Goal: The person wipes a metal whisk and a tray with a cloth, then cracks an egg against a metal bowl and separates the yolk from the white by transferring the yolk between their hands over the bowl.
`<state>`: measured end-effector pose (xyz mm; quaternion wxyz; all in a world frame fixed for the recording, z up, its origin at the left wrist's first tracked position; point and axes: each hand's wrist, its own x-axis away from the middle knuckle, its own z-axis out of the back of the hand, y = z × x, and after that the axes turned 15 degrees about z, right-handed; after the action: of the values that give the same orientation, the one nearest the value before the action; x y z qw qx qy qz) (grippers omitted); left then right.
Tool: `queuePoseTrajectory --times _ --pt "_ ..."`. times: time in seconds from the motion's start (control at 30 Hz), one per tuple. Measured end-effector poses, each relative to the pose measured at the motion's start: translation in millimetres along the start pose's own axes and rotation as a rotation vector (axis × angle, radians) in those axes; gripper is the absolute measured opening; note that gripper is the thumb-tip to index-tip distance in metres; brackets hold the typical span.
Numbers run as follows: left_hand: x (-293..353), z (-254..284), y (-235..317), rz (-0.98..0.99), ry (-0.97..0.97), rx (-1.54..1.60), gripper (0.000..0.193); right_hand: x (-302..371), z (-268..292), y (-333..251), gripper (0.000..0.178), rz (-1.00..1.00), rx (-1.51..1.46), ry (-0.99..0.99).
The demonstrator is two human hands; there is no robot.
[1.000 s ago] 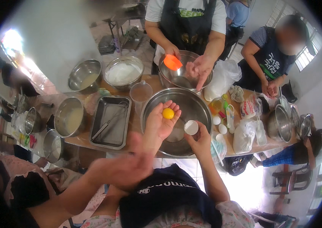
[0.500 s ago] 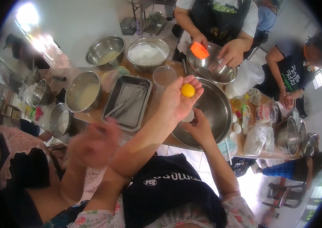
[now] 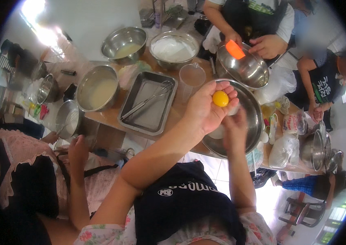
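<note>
A whole yellow egg yolk (image 3: 220, 98) rests on the upturned, slightly curled fingers of my left hand (image 3: 202, 107). That hand is above a wide steel bowl (image 3: 254, 112). My right hand (image 3: 235, 131), smeared by motion, is just below and to the right of the yolk, over the same bowl. Something whitish shows beside its fingers, too blurred to name. White eggs or shells (image 3: 264, 136) lie past the bowl's right rim. Across the table, a person holds an orange scraper (image 3: 235, 49) over another steel bowl (image 3: 258, 73).
Left of my bowl, a whisk (image 3: 144, 103) lies in a rectangular metal tray (image 3: 156, 122), with a clear jug (image 3: 192, 75) beside it. Bowls of pale batter (image 3: 99, 90) and white powder (image 3: 173, 49) stand behind. Plastic bags (image 3: 281, 151) crowd the right. Another person's hand (image 3: 78, 149) is at left.
My right hand has risen toward the yolk and blurred. The yolk still sits in my left hand. The neighbour's hand at left has drawn back, and the whole view has shifted slightly.
</note>
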<state>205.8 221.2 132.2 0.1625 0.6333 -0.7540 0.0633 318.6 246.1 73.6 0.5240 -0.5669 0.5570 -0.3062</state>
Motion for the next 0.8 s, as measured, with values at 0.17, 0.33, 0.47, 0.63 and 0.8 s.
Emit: queuePoseTrajectory --times 0.17,0.33,0.47,0.63,0.8 --pt "28 47 48 -0.065 -0.163 -0.030 0.027 -21 91 -35 0.036 0.242 0.211 0.258" --pt "59 96 95 -0.170 -0.033 -0.052 0.026 -11 171 -44 0.039 0.327 0.451 0.413" --pt "80 135 117 -0.245 0.091 -0.089 0.026 -3 186 -25 0.041 0.234 0.564 0.476" --pt "80 187 127 -0.211 0.108 -0.062 0.028 -2 188 1 0.037 0.131 0.563 0.443" --pt "70 235 125 -0.128 0.112 -0.066 0.028 -5 171 5 0.037 0.170 0.497 0.441"
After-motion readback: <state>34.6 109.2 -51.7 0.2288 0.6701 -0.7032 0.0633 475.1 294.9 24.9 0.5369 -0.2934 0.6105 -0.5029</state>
